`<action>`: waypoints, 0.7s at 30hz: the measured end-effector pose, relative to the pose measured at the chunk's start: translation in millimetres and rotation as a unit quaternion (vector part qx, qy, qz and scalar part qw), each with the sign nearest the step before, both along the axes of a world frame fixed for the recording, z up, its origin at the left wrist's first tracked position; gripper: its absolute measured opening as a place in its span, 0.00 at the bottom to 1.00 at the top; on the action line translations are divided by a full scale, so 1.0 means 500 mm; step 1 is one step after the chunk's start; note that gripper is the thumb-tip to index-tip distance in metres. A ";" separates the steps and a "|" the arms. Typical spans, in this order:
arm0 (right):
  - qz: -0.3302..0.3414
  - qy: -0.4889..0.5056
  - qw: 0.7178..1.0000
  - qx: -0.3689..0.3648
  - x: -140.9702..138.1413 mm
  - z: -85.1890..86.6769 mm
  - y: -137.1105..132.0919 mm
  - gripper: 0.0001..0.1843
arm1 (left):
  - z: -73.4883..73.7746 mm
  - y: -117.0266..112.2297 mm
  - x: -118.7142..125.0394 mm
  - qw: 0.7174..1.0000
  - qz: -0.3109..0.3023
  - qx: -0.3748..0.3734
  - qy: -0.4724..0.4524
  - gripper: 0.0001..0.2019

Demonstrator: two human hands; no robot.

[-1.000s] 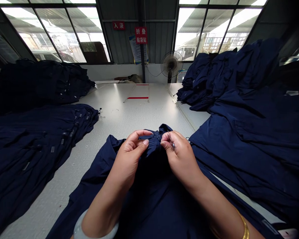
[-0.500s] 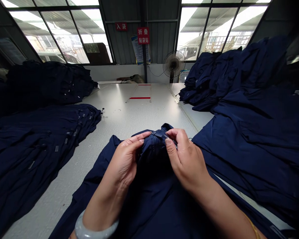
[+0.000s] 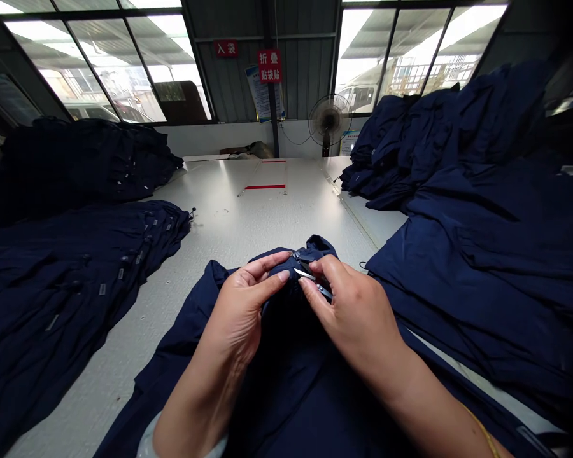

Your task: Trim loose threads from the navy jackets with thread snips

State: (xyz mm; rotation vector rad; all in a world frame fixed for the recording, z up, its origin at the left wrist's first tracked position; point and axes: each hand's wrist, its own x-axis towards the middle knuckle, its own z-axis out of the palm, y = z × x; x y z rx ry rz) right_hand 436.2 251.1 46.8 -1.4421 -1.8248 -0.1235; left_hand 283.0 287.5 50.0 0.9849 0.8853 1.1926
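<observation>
A navy garment (image 3: pixel 286 394) is spread on the table in front of me, its upper edge bunched up between my hands. My left hand (image 3: pixel 248 299) pinches that edge between thumb and fingers, beside a zipper pull (image 3: pixel 306 259). In my right hand (image 3: pixel 358 305) is a small pair of thread snips (image 3: pixel 321 289), held between thumb and fingers. The bright pointed blade lies over the cloth, just right of my left thumb tip. Part of the snips is hidden behind my fingers.
Stacks of navy garments flank me, one pile (image 3: pixel 86 267) on the left and another (image 3: pixel 487 254) on the right. The white table (image 3: pixel 267 216) bears red tape (image 3: pixel 265 187) farther back. Beyond its far edge stands a fan (image 3: pixel 330 121) near the windows.
The snips' blade has come into clear view as my right hand shifted slightly left and down. My left thumb has moved right along the cloth.
</observation>
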 end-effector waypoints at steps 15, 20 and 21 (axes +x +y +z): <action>0.020 0.081 0.995 -0.062 0.003 -0.002 0.010 0.05 | 0.001 0.001 0.001 1.000 0.007 -0.011 -0.006 0.21; 0.014 0.076 0.995 -0.060 0.002 -0.002 0.010 0.05 | 0.000 -0.002 0.000 1.000 0.008 0.006 0.005 0.20; 0.015 0.078 0.995 -0.060 0.001 -0.002 0.009 0.05 | -0.001 -0.003 0.000 1.000 0.008 0.007 0.006 0.20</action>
